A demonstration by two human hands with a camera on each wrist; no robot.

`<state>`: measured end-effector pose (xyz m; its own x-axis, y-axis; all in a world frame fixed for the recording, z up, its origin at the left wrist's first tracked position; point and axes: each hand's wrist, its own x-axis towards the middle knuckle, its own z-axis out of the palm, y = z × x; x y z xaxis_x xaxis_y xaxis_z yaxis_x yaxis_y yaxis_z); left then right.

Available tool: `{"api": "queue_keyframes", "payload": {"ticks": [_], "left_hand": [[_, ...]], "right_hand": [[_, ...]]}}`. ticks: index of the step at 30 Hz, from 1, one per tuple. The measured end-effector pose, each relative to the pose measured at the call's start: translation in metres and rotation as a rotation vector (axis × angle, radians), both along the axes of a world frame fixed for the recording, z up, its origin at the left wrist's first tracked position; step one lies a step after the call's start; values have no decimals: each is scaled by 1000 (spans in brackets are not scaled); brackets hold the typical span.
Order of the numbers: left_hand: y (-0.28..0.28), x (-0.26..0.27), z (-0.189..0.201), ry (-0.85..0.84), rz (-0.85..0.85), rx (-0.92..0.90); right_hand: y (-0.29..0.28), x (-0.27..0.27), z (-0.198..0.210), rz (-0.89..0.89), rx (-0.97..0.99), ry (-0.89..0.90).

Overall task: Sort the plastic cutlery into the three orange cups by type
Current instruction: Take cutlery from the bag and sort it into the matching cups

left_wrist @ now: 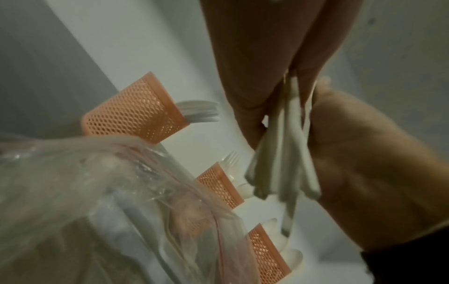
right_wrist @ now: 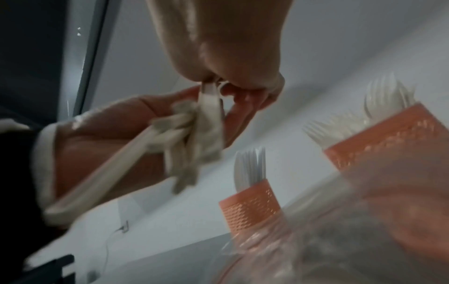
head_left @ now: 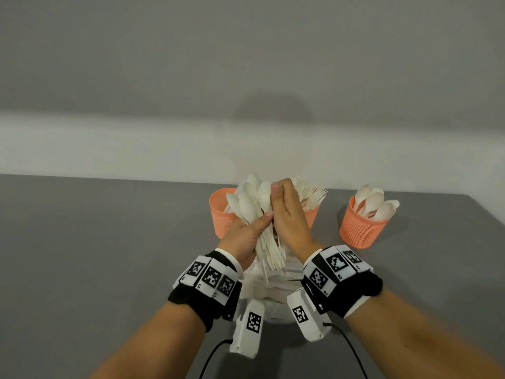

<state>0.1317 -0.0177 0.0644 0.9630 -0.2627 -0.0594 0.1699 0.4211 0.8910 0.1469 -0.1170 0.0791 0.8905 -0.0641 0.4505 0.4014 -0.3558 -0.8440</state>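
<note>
My left hand (head_left: 254, 228) grips a bundle of white plastic spoons (head_left: 252, 206), bowls up and handles down, above the table. My right hand (head_left: 276, 199) reaches into the bundle from the right and pinches one or two spoons near the bowls. The spoon handles (left_wrist: 286, 153) fan out below the left hand (left_wrist: 364, 163) and the right hand (left_wrist: 255, 57). Three orange mesh cups stand behind. The left cup (head_left: 220, 214) holds knives, the middle cup (head_left: 313, 214) holds forks, and the right cup (head_left: 362, 228) holds spoons.
A clear plastic bag (head_left: 273, 288) with more white cutlery lies on the grey table (head_left: 109, 255) right under my hands. Behind the cups runs a white wall. The table's right edge slants off past the right cup.
</note>
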Motion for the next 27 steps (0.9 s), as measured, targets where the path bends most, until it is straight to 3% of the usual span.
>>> {"api": "queue_keyframes", "payload": {"ticks": [3, 8, 13, 15, 17, 20, 21, 24, 27], "left_hand": [[0, -2, 2, 6, -27, 4], [-4, -4, 5, -17, -22, 86], [-13, 0, 1, -241, 169, 556], [-20, -2, 1, -311, 193, 666], [-29, 1, -2, -490, 232, 823], [-35, 2, -4, -666, 167, 1409], [-36, 0, -4, -717, 184, 1522], [-42, -9, -2, -953, 223, 1630], [-55, -9, 12, -943, -48, 1602]], "right_hand": [[-3, 5, -5, -37, -78, 56], [-10, -7, 4, 79, 102, 400], [-9, -26, -2, 372, 382, 600], [-11, -27, -3, 358, 465, 598], [-16, -26, -3, 329, 559, 566], [-26, -27, -4, 311, 663, 528], [-30, -27, -5, 297, 685, 520], [-47, -25, -6, 225, 675, 494], [-70, -27, 0, 195, 613, 480]]}}
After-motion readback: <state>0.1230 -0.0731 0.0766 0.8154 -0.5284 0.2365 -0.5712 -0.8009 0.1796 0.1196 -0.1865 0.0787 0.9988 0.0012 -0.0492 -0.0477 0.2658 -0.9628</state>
